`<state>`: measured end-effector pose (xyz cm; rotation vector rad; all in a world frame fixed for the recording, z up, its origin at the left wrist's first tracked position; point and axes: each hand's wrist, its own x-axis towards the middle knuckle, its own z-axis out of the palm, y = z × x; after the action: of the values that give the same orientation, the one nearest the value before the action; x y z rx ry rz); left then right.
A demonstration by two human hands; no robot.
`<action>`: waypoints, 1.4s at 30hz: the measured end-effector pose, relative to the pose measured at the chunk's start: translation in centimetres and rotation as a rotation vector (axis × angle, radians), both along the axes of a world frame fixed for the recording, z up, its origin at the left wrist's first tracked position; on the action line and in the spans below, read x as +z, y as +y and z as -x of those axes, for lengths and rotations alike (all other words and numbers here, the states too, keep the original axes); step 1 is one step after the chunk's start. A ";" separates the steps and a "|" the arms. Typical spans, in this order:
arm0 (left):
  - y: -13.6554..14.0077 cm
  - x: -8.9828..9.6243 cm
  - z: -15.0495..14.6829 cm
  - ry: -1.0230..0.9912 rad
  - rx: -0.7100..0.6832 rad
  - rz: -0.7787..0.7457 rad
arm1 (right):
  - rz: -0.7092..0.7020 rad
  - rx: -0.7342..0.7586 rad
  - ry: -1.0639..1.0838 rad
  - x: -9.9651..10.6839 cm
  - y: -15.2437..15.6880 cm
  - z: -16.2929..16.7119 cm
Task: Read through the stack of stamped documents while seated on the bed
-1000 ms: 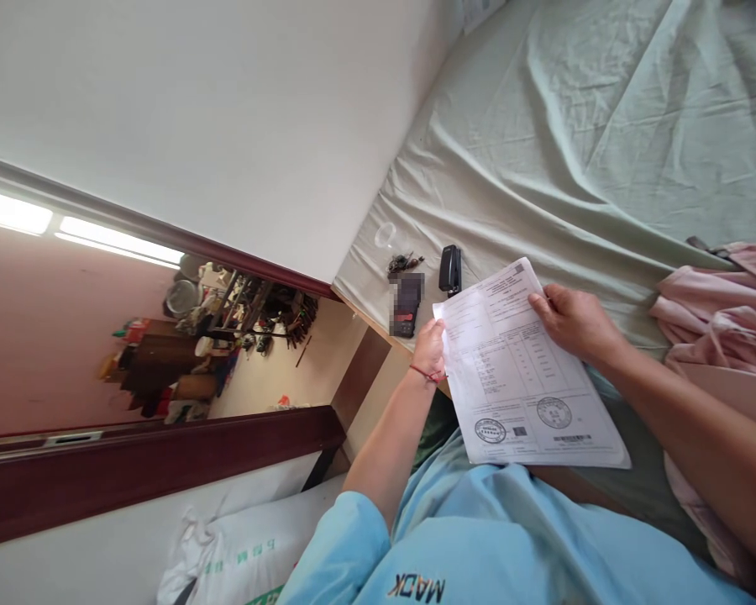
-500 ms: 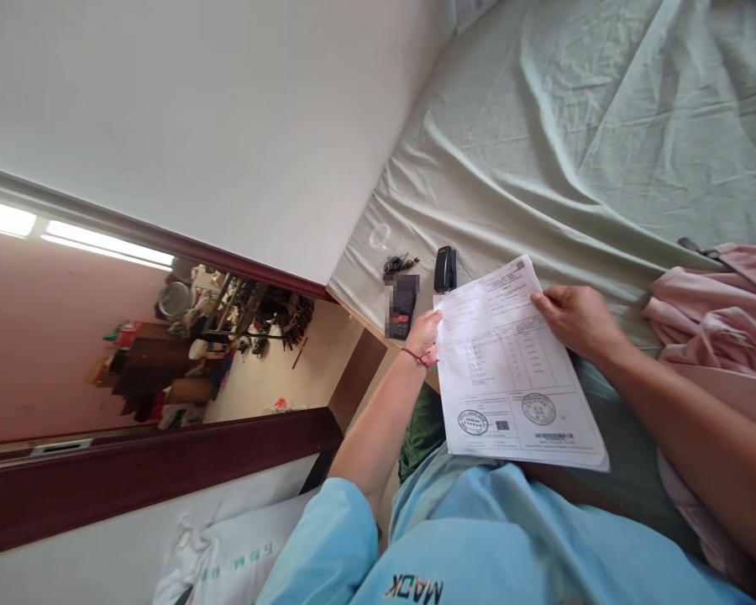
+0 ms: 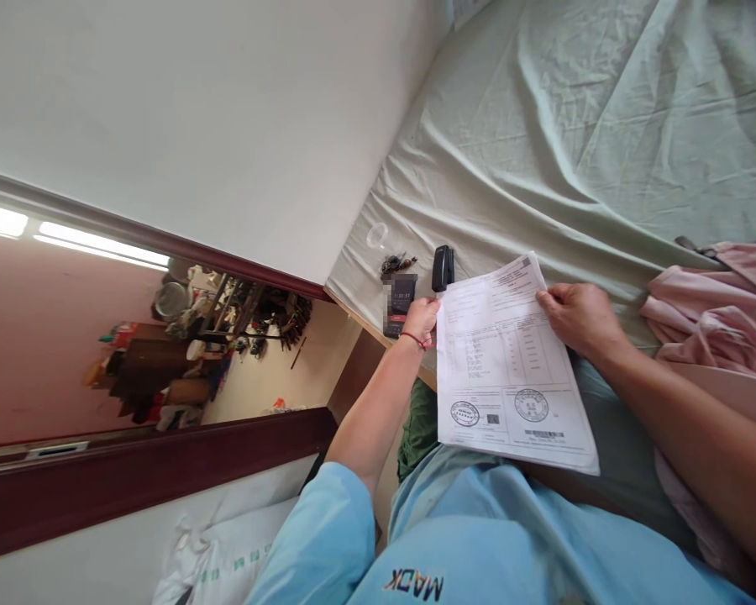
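Fingers of our left hand (image 3: 423, 319) and right hand (image 3: 583, 319) pinch one paper stack (image 3: 504, 361) bearing two stamps (image 3: 532, 405) before our blue shirt (image 3: 479, 529), both arms extended forward; one black stapler (image 3: 442, 267) and one phone (image 3: 403, 296) lie near the left.

the head-worn camera looks forward and down, tilted, at the nearby papers (image 3: 501, 357).

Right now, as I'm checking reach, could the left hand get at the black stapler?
Probably yes, once it lets go of the papers: the black stapler lies just beyond the left hand, mostly uncovered.
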<state>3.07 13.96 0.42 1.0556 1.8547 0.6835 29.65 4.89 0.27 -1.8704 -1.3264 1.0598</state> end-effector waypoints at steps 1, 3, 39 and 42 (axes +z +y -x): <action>0.1 0.1 -0.1 0.018 -0.002 -0.012 | -0.012 -0.002 -0.023 -0.2 0.0 0.0; 0.2 0.4 0.0 0.085 -0.012 -0.069 | -0.029 -0.008 -0.051 -0.5 0.0 0.1; -0.7 2.4 -1.0 1.035 -0.649 -0.474 | -0.024 -0.001 -0.096 -0.9 0.0 0.3; -0.9 2.6 -1.0 1.040 -0.718 -0.455 | -0.015 0.006 -0.118 -0.9 0.0 0.3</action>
<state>4.06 13.08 3.01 2.5522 1.8858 0.0731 29.36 4.90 -0.62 -1.9449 -1.4029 0.9529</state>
